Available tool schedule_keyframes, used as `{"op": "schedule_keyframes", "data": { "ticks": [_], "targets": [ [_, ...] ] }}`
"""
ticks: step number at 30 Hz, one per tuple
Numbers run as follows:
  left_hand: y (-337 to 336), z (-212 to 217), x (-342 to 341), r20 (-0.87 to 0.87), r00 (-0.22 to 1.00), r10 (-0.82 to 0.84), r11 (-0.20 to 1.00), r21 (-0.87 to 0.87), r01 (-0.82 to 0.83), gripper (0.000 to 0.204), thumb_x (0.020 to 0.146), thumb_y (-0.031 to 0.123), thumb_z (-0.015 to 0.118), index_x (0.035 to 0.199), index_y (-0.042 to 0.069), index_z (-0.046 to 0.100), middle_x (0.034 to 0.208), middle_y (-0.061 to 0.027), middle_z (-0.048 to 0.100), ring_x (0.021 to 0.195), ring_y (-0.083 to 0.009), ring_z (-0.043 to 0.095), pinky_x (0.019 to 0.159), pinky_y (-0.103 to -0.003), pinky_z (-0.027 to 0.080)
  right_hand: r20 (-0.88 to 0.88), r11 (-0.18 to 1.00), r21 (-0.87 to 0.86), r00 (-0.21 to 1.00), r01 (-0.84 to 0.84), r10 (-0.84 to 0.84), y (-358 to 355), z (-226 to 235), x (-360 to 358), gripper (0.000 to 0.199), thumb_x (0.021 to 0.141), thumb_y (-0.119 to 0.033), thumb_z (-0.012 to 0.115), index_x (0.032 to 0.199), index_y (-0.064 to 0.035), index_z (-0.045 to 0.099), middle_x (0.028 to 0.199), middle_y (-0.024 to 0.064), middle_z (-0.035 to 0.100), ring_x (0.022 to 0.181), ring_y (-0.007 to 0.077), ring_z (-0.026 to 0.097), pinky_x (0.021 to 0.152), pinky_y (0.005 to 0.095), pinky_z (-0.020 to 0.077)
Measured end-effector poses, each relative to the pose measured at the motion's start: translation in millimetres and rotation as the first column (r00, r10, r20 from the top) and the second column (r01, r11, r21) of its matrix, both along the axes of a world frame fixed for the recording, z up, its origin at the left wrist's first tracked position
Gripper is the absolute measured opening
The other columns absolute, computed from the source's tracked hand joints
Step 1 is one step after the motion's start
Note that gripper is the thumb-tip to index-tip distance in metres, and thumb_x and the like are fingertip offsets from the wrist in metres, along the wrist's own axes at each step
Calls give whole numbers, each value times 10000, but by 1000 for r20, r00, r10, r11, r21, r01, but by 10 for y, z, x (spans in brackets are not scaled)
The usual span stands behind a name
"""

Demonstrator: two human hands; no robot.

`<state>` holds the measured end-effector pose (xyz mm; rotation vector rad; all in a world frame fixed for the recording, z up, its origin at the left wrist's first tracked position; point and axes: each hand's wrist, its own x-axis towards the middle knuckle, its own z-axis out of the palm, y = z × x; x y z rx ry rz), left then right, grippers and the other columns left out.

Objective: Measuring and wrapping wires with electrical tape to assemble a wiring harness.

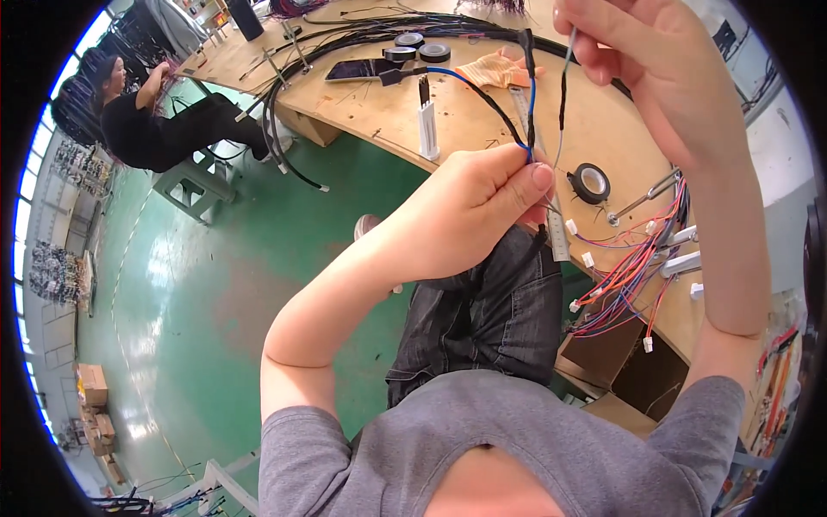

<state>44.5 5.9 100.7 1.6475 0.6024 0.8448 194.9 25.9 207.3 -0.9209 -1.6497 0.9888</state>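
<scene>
My left hand point(491, 202) is closed in a pinch around a wire harness point(531, 112) at the table's near edge. Two blue-and-black branches stand out above this grip, one of them bending left to a dark connector point(392, 77). My right hand point(655, 69), raised at the upper right, pinches the upper end of a thin grey wire point(562, 112), part of which is wrapped in black. That wire runs down to my left hand, where its lower end is partly hidden. A roll of black tape point(605, 187) lies just right of my left hand.
On the wooden table point(379, 121) are a phone point(349, 71), several tape rolls point(435, 53), an orange glove point(491, 69), a white holder point(428, 133) and a metal ruler point(561, 244). Coloured wires point(633, 276) hang over the right edge. Someone point(142, 121) sits on a stool, far left.
</scene>
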Motion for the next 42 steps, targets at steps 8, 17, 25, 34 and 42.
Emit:
{"op": "schedule_keyframes", "data": {
  "ticks": [8,17,25,34,42],
  "targets": [
    [-5,-38,-35,-136,972,-193,974,96,207,251,881,179,375,732,-6,456,699,-36,475,656,-115,426,632,-231,378,73,922,-206,935,-327,348,217,-283,21,190,837,-259,487,823,-71,461,855,120,592,513,14,432,456,134,337],
    [-79,-159,-167,-93,994,-64,997,38,68,198,859,140,416,753,-14,480,686,-45,519,647,-91,468,610,-227,388,-41,929,-197,950,-312,310,113,-355,130,120,801,-178,546,827,-81,482,772,53,583,541,13,456,478,125,351],
    [-256,-391,26,367,924,108,977,-210,-31,246,826,69,487,1049,-34,481,680,-101,548,592,-154,545,558,-271,470,-132,984,-143,988,-104,86,-69,-625,204,100,791,-145,554,808,-55,512,765,71,587,568,26,472,506,152,366],
    [-346,-389,98,389,889,240,944,-309,-119,273,777,54,562,1026,-46,509,766,-41,569,613,-54,502,530,-182,435,-401,989,-146,915,-16,-45,-155,-944,219,110,780,-109,566,834,-28,518,759,107,589,558,50,515,484,157,405],
    [-376,-464,75,399,849,347,893,-416,-170,211,834,170,507,855,-28,575,568,25,474,482,-21,365,438,-154,282,-574,976,-157,818,-154,37,-214,-1053,138,196,788,-81,550,964,4,528,798,115,594,573,54,537,484,153,426]
  ]
}}
